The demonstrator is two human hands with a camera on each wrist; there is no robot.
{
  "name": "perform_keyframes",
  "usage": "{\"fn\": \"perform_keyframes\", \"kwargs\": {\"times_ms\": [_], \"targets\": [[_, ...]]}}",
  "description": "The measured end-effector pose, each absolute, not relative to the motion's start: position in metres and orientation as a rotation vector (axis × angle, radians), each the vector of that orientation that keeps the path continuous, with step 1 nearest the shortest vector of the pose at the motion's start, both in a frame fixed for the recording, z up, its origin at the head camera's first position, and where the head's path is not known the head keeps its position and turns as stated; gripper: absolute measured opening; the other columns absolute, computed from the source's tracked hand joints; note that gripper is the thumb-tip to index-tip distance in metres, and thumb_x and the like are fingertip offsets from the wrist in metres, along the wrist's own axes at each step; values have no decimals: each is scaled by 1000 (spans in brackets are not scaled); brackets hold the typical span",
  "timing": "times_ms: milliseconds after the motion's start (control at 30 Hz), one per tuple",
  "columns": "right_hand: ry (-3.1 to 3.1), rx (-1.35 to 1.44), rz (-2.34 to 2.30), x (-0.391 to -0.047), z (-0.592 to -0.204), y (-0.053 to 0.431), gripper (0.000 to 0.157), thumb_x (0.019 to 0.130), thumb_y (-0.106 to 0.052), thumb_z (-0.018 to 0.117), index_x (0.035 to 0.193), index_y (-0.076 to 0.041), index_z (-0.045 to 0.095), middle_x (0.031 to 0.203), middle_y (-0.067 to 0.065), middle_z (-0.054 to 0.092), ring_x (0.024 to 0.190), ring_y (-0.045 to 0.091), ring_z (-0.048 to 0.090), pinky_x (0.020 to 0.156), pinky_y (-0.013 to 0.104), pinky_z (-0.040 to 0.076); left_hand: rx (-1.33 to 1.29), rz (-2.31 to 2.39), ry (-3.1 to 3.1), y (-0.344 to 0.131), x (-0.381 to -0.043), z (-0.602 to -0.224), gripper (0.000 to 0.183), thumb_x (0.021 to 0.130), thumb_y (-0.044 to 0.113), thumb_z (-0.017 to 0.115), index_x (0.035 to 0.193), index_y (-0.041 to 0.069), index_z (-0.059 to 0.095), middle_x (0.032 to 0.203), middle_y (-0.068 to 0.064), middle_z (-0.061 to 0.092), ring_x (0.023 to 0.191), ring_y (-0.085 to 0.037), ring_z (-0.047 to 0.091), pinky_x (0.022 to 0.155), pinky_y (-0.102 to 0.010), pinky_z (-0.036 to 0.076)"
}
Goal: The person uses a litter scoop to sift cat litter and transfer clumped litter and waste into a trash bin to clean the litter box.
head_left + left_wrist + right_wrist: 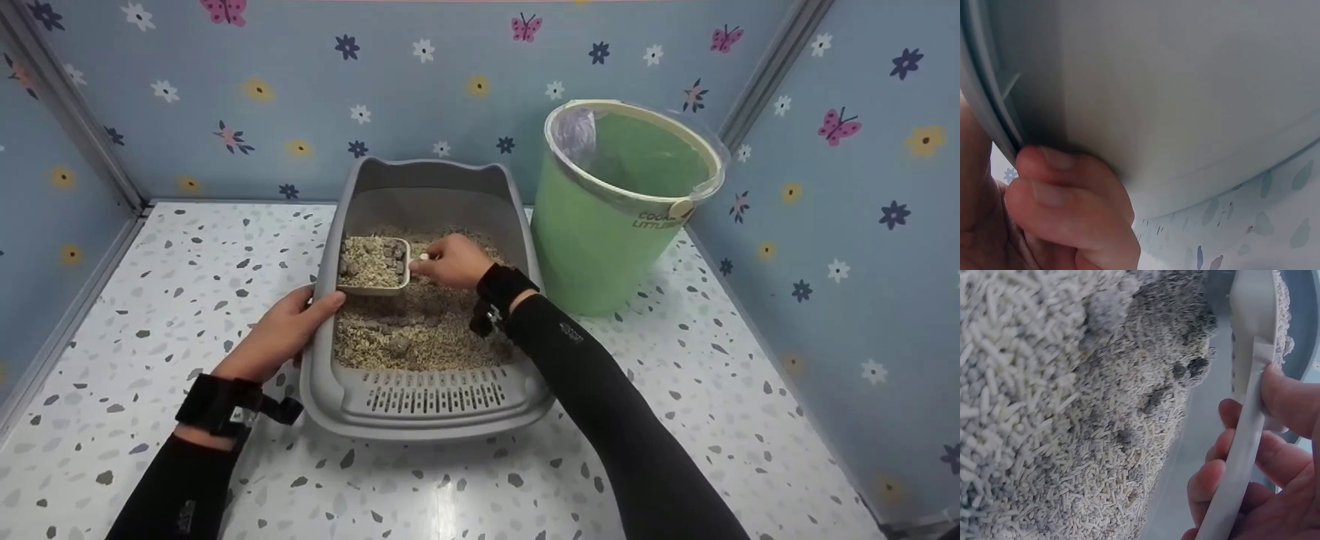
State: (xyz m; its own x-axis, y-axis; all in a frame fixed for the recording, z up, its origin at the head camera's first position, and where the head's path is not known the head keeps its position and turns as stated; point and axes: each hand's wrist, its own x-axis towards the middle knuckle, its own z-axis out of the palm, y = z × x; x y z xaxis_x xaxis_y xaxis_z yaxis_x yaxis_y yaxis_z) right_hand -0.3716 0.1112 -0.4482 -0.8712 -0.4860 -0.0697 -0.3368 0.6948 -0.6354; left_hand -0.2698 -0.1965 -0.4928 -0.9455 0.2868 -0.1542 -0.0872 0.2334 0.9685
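My right hand grips the handle of a pale litter scoop, thumb laid along it in the right wrist view. Pellet litter and grey clumps heap in the scoop, which is raised over the left side of a grey litter box. Below it, loose litter with darker clumps covers the box floor. On the box's left rim my left hand holds on, thumb on top near the scoop's corner. The left wrist view shows its fingers curled under the rim against the outer wall.
A green bin with a clear liner stands right of the litter box, close to its far right side. Flower-patterned walls enclose the back and both sides. The speckled floor extends around the box.
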Motion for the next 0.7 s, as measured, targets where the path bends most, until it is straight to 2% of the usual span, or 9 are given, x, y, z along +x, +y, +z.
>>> {"fn": "perform_keyframes", "kwargs": {"times_ms": [300,400,500,533,600,700], "targets": [[2695,-614,-886,-370,-442,115,54,115,-32,66,70,-18,40,64,-5,30,57,11,26,66,29,24,176,1754,2236,-194,-271,-492,87,111,62,60,166,-2,39,125,-26,66,100,-34,75,85,-42,67],[2702,-575,-915,-367,-441,117,50,116,-33,65,71,-20,47,62,-6,34,56,11,29,65,29,26,178,1747,2245,-194,-271,-493,87,111,63,60,166,-3,38,126,-27,65,101,-35,74,85,-41,66],[2709,-524,-975,-360,-438,119,52,116,-34,64,69,-20,48,61,-6,34,55,11,29,64,30,27,184,1747,2245,-194,-271,-492,89,112,62,59,167,-3,36,129,-27,65,103,-33,74,86,-40,66],[2718,-508,-998,-358,-436,120,53,116,-34,64,68,-21,47,60,-6,34,54,11,29,64,30,27,183,1747,2245,-194,-270,-492,89,112,62,59,167,-3,36,127,-26,65,100,-32,74,84,-40,66],[2738,-475,-1034,-352,-433,121,57,116,-34,65,66,-20,41,60,-5,32,55,12,27,64,30,26,179,1743,2248,-194,-270,-491,86,111,63,60,163,-3,41,116,-22,67,85,-25,72,71,-36,65],[2777,-439,-1052,-344,-428,123,58,116,-35,65,66,-21,40,61,-5,31,55,13,26,64,31,26,168,1731,2259,-195,-270,-491,80,112,63,59,157,-2,46,100,-15,65,67,-18,65,54,-33,57]]}}
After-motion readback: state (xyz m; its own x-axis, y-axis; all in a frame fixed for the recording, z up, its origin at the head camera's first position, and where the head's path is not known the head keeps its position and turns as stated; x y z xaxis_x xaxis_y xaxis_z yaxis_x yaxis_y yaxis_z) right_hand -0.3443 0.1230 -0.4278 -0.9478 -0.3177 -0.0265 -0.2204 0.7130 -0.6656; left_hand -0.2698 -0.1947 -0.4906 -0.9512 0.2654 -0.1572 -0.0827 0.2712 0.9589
